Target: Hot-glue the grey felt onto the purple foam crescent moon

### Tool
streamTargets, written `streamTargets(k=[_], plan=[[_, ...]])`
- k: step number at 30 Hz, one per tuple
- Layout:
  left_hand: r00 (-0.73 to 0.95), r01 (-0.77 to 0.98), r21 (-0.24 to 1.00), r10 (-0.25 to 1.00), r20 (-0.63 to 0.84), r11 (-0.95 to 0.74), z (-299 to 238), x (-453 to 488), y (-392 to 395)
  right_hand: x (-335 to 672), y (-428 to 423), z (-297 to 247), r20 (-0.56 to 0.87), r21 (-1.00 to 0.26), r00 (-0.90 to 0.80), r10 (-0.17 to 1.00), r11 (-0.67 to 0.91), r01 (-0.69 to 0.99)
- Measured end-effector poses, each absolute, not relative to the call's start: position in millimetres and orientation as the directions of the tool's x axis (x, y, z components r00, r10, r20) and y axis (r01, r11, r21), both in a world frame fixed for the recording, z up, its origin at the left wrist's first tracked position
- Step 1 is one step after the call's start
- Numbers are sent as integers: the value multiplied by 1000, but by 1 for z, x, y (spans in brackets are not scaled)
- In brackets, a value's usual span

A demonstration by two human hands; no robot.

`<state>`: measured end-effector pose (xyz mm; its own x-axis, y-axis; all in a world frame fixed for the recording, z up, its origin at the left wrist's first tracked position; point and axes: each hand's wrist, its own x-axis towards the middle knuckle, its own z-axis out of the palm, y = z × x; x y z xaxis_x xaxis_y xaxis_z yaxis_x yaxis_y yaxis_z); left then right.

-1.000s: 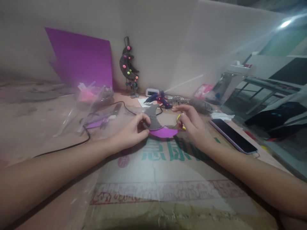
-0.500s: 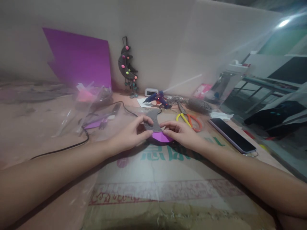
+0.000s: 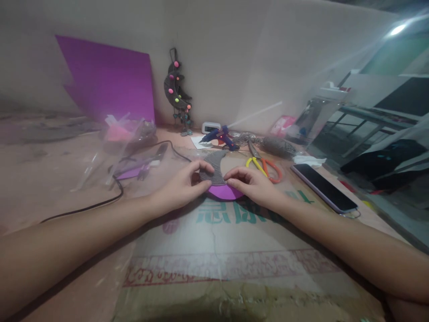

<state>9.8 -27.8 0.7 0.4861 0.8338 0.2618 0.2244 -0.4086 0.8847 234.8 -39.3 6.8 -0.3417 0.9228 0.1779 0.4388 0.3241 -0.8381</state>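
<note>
A purple card crescent (image 3: 226,192) lies over the cardboard in front of me, its upper part covered in close wraps of grey yarn (image 3: 214,166). My left hand (image 3: 189,181) grips its left side, thumb in front and fingers curled over the yarn. On the other side, my right hand (image 3: 246,181) is closed in a pinch at the inner edge, where the grey wrapping meets bare purple card. Whether a loose strand runs between those right fingertips is too small to tell.
Behind the crescent are a blue glue gun (image 3: 221,137), orange-and-yellow scissors (image 3: 264,167) and a grey yarn bundle (image 3: 279,147). A phone (image 3: 324,188) lies to the right. A decorated crescent (image 3: 177,87) hangs beside purple card (image 3: 110,80). A black cable (image 3: 90,206) crosses the left side.
The crescent has turned slightly and shifted a little left, so more of its grey wrapping and purple lower edge shows. Both hands keep nearly the same places and grips.
</note>
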Motion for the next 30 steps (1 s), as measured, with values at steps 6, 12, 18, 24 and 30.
streamTargets(k=[6, 12, 18, 24, 30], plan=[[509, 232, 883, 825, 248, -409, -1, 10, -27, 238, -38, 4, 208, -864, -263, 942, 303, 402], [523, 230, 887, 819, 236, -402, 0, 9, -28, 236, -39, 4, 185, -820, -300, 936, 315, 477], [489, 251, 872, 833, 260, -419, 0, 8, -26, 237, -40, 4, 349, -796, -211, 913, 408, 448], [465, 207, 889, 841, 278, -408, -2, 7, -22, 236, -46, 15, 343, -690, -236, 909, 414, 593], [467, 237, 860, 830, 306, -451, -3, 7, -24, 232, -45, 12, 245, -636, -353, 903, 424, 644]])
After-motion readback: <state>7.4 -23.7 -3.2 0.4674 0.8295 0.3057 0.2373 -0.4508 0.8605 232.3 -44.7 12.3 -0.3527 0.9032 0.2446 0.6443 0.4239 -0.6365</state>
